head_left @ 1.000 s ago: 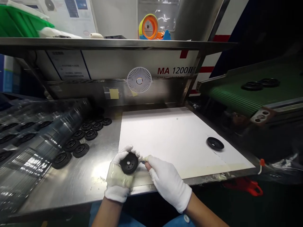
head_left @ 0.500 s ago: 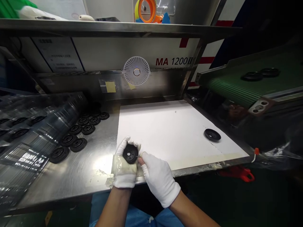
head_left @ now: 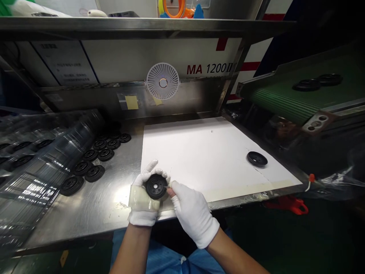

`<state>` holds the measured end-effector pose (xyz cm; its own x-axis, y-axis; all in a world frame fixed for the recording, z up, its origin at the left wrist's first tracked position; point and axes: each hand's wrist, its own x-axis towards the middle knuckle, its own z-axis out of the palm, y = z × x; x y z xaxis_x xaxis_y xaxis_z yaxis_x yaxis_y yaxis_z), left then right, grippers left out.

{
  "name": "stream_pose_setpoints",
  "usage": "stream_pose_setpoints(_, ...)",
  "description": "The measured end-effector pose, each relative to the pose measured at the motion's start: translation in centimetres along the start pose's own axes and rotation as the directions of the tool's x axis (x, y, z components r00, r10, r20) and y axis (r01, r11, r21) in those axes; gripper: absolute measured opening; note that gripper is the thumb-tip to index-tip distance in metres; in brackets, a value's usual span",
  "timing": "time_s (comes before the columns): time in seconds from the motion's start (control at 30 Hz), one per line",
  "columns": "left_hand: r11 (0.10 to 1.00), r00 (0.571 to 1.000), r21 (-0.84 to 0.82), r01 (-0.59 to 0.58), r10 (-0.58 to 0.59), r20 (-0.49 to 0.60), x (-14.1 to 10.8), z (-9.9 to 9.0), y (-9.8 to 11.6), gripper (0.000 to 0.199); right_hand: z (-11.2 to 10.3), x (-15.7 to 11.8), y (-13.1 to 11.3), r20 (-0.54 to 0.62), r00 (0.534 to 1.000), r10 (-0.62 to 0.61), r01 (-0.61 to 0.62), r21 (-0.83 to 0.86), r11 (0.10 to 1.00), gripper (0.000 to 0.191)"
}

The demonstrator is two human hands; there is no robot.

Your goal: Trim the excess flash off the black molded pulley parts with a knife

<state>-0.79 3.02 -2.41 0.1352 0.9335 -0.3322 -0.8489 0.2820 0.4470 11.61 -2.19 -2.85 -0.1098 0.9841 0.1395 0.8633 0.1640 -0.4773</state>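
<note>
- We hold a black ribbed rubber disc (head_left: 156, 186) just above the near edge of the steel bench (head_left: 97, 217), between our two hands, its central hole facing up.
- Our left hand (head_left: 144, 201), in a white cotton glove with clear tape wrapped over the palm, cradles the disc from below. Its fingers (head_left: 151, 171) curl up and clamp around the rim at about 11 o'clock.
- Our right hand (head_left: 194, 215), also gloved, comes in at 4 o'clock. Its fingertips (head_left: 173, 186) meet the disc's rim, close together; we cannot tell whether they pinch the rim or only touch it.
- A second black disc (head_left: 257, 159) lies flat on the white sheet (head_left: 199, 152) at 2 o'clock, well apart from our hands.
- Rows of ribbed discs (head_left: 94, 173) sit on the bare steel at 10 o'clock, beside plastic-wrapped stacks (head_left: 42, 167) at 9 o'clock.
- Two more discs (head_left: 316, 82) rest on a green belt conveyor (head_left: 285, 99) at 2 o'clock.
- A small white fan (head_left: 162, 81) stands at 12 o'clock under the steel shelf (head_left: 142, 24).
</note>
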Motion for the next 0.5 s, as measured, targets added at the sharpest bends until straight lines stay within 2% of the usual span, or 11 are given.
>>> stream_pose_setpoints(0.13,0.995,0.991,-0.039,-0.091,0.087,-0.097,0.4,0.4,-0.4,0.024,0.3,-0.2,-0.2,-0.02,1.0,0.019,-0.019,-0.014,1.0,0.018)
stream_pose_setpoints(0.23,0.989,0.981,-0.036,-0.144,0.138,-0.136,0.7,0.7,-0.6,0.02,0.7,-0.5,-0.9,-0.025,0.999,0.028,-0.028,0.007,1.0,0.018)
stream_pose_setpoints(0.37,0.973,0.964,-0.111,-0.203,0.179,-0.197,0.8,0.9,-0.7,0.016,1.3,-0.8,-1.9,-0.032,0.999,0.015,-0.015,0.024,1.0,0.021)
stream_pose_setpoints(0.43,0.958,0.946,-0.061,-0.28,0.265,-0.185,0.6,1.0,-0.6,0.019,1.3,-0.8,-2.2,-0.032,0.999,0.013,-0.013,0.021,1.0,0.019)
stream_pose_setpoints(0.5,0.966,0.959,0.011,-0.257,0.257,-0.118,0.3,0.9,-0.4,0.028,1.1,-0.6,-2.1,-0.028,1.0,0.001,0.0,0.027,1.0,0.018)
